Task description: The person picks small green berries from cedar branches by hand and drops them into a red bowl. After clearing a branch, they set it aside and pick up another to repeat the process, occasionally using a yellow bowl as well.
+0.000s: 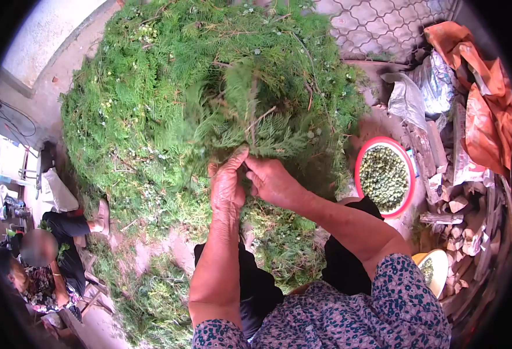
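Observation:
Both hands meet near the middle of the view, over a large heap of green conifer branches point(133, 110). My left hand point(228, 180) has its fingers closed around the base of a leafy sprig point(261, 136). Touching the same stem from the right, my right hand point(270, 179) has its thumb and fingers pinched together. The sprig's fronds spread upward and sideways from the hands, partly blurred. What lies between the fingertips is too small to make out.
A red-rimmed basin point(358, 174) of small green cones stands right of the heap, with a yellowish bowl point(440, 270) below it. Stacked firewood point(459, 232), plastic sacks point(433, 87) and orange sheeting point(489, 122) line the right side. Another person point(64, 256) sits at lower left.

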`<act>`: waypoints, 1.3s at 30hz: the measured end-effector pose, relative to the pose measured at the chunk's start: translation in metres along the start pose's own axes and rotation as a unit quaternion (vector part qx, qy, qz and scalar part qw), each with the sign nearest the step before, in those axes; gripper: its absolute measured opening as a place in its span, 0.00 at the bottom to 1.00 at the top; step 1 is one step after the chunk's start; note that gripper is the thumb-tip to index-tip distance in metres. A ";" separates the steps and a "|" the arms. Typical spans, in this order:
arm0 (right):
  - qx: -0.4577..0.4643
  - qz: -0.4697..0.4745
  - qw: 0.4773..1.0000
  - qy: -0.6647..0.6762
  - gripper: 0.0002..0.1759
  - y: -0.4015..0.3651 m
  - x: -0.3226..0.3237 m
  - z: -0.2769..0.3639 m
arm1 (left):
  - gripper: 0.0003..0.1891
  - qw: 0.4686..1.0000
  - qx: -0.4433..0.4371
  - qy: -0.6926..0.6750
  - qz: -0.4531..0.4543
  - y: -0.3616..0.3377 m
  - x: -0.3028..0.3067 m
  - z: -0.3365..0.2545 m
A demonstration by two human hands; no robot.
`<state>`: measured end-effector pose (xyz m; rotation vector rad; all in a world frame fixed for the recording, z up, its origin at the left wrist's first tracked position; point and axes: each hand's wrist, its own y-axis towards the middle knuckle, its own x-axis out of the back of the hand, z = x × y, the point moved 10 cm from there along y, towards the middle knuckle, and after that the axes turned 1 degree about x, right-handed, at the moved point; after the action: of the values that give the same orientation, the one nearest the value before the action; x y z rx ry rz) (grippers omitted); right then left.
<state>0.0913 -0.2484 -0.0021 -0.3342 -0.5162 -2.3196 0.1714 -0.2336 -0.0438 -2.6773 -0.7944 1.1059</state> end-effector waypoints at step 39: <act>-0.171 -0.258 0.875 0.371 0.04 -0.003 0.064 -0.044 | 0.07 0.987 0.031 -0.104 0.117 0.002 -0.021 -0.008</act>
<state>0.0400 -0.3046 -0.0177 0.6087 0.2317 -2.7916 0.1651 -0.2453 -0.0258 -2.6844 -0.4705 1.4571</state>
